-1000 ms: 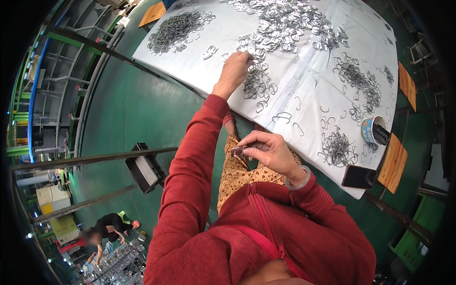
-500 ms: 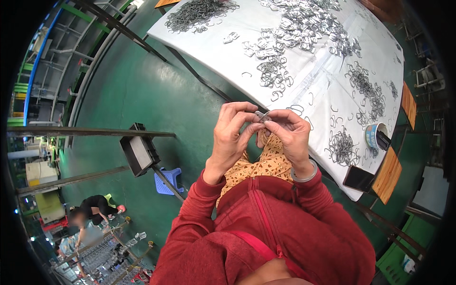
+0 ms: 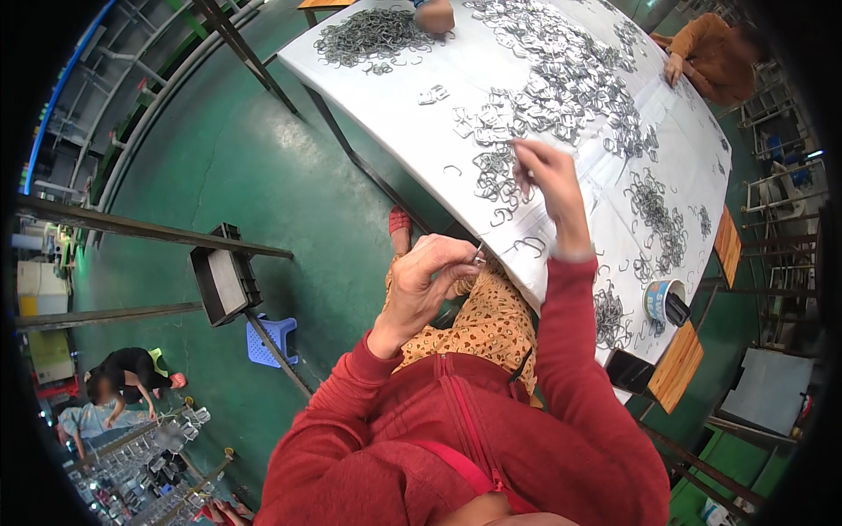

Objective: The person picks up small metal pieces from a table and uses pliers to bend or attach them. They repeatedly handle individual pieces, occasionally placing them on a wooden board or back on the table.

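My left hand point(image 3: 425, 276) is in front of my lap, just off the table's near edge. Its thumb and fingers pinch a small silver metal piece point(image 3: 479, 258), mostly covered by the fingertips. My right hand point(image 3: 556, 180) is stretched out over the white-covered table point(image 3: 412, 131), slightly blurred. Its thumb and forefinger are apart, and I see nothing between them. Those fingertips are close to a heap of flat silver metal pieces point(image 3: 561, 96) and a smaller cluster of bent wire rings point(image 3: 495, 175).
Dark wire rings point(image 3: 373, 37) are heaped at the far left, near another person's hand point(image 3: 434, 16). A person in brown point(image 3: 715, 57) is at the far right edge. A round tub point(image 3: 664, 302) and a dark flat object point(image 3: 630, 372) are at the right. A blue stool point(image 3: 271, 340) stands left.
My hands were together at one small piece. My right hand has left it and reached forward over the table; my left still holds a piece. Other people have come into view.
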`<action>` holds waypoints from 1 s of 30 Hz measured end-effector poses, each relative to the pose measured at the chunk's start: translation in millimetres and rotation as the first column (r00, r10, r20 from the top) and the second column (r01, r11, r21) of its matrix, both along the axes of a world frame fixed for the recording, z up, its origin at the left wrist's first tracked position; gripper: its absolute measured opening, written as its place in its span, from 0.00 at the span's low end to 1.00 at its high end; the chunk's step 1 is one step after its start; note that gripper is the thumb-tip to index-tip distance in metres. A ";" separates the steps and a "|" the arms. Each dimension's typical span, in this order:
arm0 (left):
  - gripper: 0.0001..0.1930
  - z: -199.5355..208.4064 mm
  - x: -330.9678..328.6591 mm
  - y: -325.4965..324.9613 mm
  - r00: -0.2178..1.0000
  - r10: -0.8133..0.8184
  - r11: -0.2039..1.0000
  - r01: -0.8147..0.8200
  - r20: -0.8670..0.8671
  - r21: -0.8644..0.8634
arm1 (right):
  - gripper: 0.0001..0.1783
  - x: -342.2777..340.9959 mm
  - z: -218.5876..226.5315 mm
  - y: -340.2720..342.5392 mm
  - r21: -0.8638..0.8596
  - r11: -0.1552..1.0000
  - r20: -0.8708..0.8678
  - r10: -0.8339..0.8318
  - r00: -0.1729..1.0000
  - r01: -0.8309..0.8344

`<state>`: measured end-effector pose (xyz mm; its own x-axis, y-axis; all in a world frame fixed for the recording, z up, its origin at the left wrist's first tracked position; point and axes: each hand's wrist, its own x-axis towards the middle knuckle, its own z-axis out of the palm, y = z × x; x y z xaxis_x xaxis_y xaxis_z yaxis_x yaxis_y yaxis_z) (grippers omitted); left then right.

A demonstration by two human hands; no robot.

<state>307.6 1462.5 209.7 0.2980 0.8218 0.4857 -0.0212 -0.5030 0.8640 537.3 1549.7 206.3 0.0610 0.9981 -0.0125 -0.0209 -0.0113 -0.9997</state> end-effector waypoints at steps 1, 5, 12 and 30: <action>0.11 0.1 -0.3 0.7 1.000 0.003 1.000 -0.002 -0.022 0.016 | 0.17 9.3 -18.9 28.1 -0.048 0.997 0.073 -0.055 0.996 0.058; 0.09 0.4 -0.4 -4.9 0.999 0.013 1.000 -0.013 -0.053 -0.006 | 0.19 32.4 -89.0 106.2 -0.090 0.953 0.591 -0.182 0.786 0.288; 0.09 -8.2 -15.1 -5.6 0.998 0.048 0.999 -0.048 -0.041 0.001 | 0.13 36.4 -80.2 84.4 -0.095 0.937 0.501 -0.248 0.829 0.337; 0.08 -15.7 8.0 -10.5 0.959 0.064 0.997 -0.048 -0.275 0.062 | 0.12 -63.0 10.6 -127.8 0.047 0.992 -0.145 -0.106 0.984 0.114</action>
